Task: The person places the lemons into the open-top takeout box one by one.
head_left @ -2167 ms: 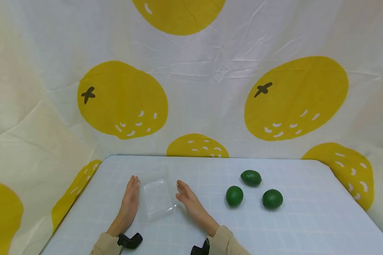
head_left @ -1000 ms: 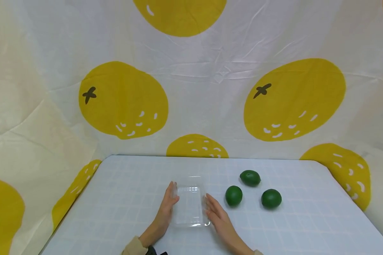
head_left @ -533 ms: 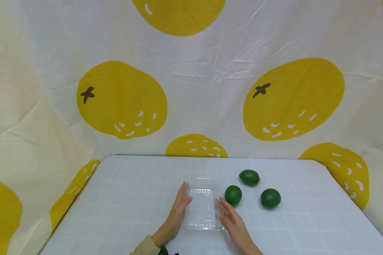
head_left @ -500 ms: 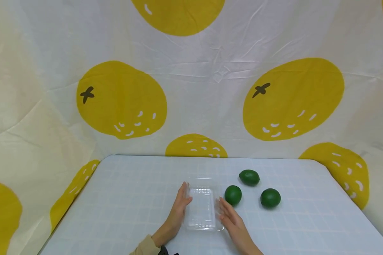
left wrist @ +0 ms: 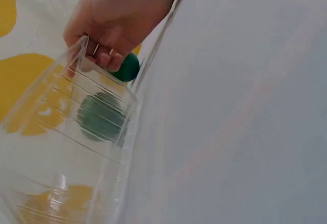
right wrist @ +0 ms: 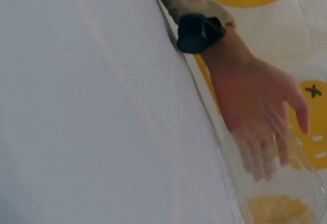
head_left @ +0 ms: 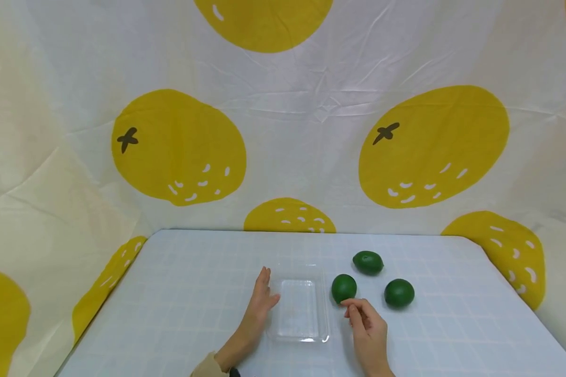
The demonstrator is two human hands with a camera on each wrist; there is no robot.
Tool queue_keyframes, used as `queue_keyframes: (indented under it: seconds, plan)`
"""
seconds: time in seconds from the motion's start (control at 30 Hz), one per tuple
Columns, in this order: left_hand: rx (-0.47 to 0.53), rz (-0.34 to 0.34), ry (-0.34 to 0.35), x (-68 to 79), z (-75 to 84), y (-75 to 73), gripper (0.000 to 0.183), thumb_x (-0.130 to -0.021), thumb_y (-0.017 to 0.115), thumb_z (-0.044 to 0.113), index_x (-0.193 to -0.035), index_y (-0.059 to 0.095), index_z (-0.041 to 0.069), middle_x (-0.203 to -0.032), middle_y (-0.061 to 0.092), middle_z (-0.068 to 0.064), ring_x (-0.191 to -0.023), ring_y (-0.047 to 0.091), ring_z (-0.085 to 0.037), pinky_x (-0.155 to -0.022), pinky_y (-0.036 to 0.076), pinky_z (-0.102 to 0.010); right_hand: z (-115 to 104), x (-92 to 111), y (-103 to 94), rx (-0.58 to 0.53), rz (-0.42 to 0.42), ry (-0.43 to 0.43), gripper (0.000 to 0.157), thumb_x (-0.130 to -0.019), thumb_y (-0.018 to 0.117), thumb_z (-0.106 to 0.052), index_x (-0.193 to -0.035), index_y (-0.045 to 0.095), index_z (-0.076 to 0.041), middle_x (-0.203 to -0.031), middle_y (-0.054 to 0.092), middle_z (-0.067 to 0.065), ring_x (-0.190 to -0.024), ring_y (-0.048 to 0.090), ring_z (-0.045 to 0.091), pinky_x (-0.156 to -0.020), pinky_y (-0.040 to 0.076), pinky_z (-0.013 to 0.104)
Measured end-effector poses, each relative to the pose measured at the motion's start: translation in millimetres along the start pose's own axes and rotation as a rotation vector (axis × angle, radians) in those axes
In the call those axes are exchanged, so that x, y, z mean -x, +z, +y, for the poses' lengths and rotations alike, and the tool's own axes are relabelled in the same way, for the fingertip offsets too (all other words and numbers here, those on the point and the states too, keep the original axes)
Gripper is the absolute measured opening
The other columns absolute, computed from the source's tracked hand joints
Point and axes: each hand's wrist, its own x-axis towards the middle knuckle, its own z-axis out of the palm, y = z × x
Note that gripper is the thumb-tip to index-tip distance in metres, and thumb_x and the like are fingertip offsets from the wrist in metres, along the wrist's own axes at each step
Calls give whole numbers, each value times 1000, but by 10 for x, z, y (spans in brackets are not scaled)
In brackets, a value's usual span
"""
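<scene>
A clear plastic container (head_left: pixel 298 309) lies on the table, mid-front in the head view. My left hand (head_left: pixel 256 311) stands on edge along its left side, fingers straight; the right wrist view shows this hand (right wrist: pixel 255 101) through the clear wall. My right hand (head_left: pixel 369 332) is off the container's right side, fingers loosely bent with nothing between them. Its fingertips are by the near edge of the closest lime (head_left: pixel 344 288); whether they touch cannot be told. Behind are a second lime (head_left: pixel 368 263) and, further right, a third lime (head_left: pixel 399 293).
A pale checked cloth covers the table (head_left: pixel 193 298). Behind and to the sides hangs a white curtain (head_left: pixel 302 146) printed with yellow fruit. In the left wrist view, one lime (left wrist: pixel 100 117) shows through the container wall.
Between both hands, the container has slid right across the table to beside the limes. The right hand has since left its side and moved right, fingers bending. The limes stay put.
</scene>
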Motion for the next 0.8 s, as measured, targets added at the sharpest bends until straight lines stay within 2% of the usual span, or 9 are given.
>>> queue_keyframes:
  seconds: [0.1,0.17,0.27,0.33,0.4,0.53,0.63,0.8]
  plan:
    - [-222,-2,103,72,69,-84,77,-99,54,15,-158,6,-1,-164,5,-22,-148,5,-45,-116,7,-62,-38,-108,-27,71,29,-140,25,-87,53,23,-92,68,4,-78,59,13,-70,53,17,-62,43,16]
    - [-433,-12,192,122,117,-139,79,-97,59,21,-158,13,0,-164,10,-18,-148,9,-44,-117,9,-60,-51,-187,-33,106,47,-218,25,-83,54,25,-91,68,6,-82,60,16,-76,53,17,-66,42,16]
    - [-764,-19,347,176,197,-195,84,-93,64,33,-157,19,0,-164,14,-15,-150,11,-39,-119,6,-54,11,-298,-25,144,80,-324,26,-79,56,25,-90,69,5,-87,63,18,-84,51,20,-70,39,21]
    - [-958,-21,424,199,248,-207,89,-91,64,43,-157,20,1,-164,15,-13,-150,11,-36,-120,4,-50,108,-356,-11,160,88,-361,27,-79,57,23,-93,70,4,-93,65,18,-92,50,22,-74,38,24]
    - [-1102,-29,460,216,298,-196,95,-89,62,53,-158,18,2,-165,14,-11,-151,11,-33,-120,5,-48,215,-407,1,170,72,-355,28,-80,59,20,-99,70,2,-102,66,19,-101,50,24,-81,38,24]
    - [-1269,-72,445,247,345,-115,106,-88,54,69,-158,15,0,-165,11,-12,-151,9,-32,-120,11,-47,368,-474,-3,198,-10,-243,33,-85,62,11,-116,66,1,-123,62,17,-120,46,24,-99,32,19]
    - [-1311,-94,398,260,329,-52,111,-85,49,77,-157,17,-1,-166,10,-12,-151,10,-32,-120,13,-45,419,-486,-17,215,-76,-157,38,-87,65,5,-124,63,1,-133,58,17,-128,44,28,-104,27,14]
    - [-1320,-115,330,275,260,-3,116,-82,45,84,-155,24,-4,-165,11,-14,-150,13,-34,-119,18,-47,450,-457,-29,244,-212,-4,40,-93,67,-9,-131,59,-3,-141,52,20,-134,44,35,-104,22,7]
